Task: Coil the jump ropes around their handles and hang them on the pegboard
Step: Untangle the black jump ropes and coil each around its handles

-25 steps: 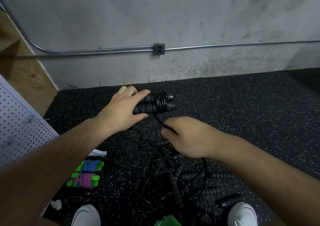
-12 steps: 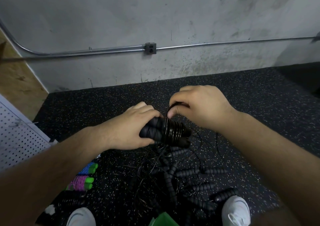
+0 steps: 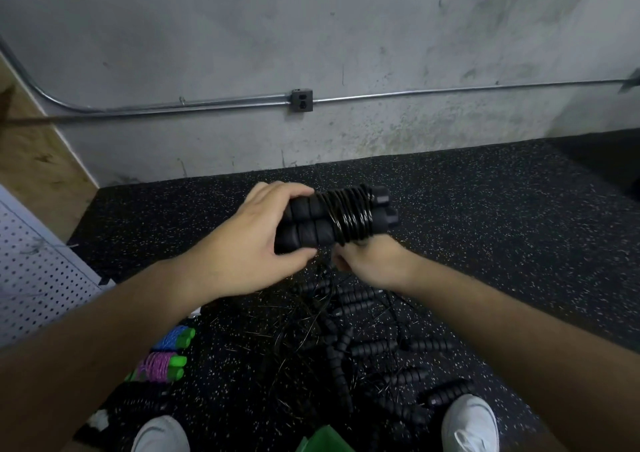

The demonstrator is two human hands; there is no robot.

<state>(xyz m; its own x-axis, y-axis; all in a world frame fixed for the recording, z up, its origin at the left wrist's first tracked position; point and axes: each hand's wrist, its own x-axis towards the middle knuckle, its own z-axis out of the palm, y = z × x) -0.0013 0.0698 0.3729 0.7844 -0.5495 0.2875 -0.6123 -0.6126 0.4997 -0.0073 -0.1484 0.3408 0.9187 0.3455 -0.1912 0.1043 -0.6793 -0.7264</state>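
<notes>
The two black foam handles (image 3: 311, 224) of a jump rope lie side by side, held up above the floor (image 3: 519, 226), with the thin black cord (image 3: 353, 217) wound in tight turns around their right half. The left hand (image 3: 242, 243) grips the bare left ends, fingers curled over the top and thumb underneath. The right hand (image 3: 374, 261) sits just beneath the coil, touching it, fingers curled in on the loose cord that drops away from there; the pinch itself is partly hidden by the handles. Below the hands, towards the near edge of the floor, lies a tangled pile of black ropes (image 3: 346, 340). Near the left edge sit a blue-wound bundle (image 3: 175, 338) and a pink-wound bundle (image 3: 159, 368), both with green handles. The white pegboard (image 3: 31, 278) stands at the far left
</notes>
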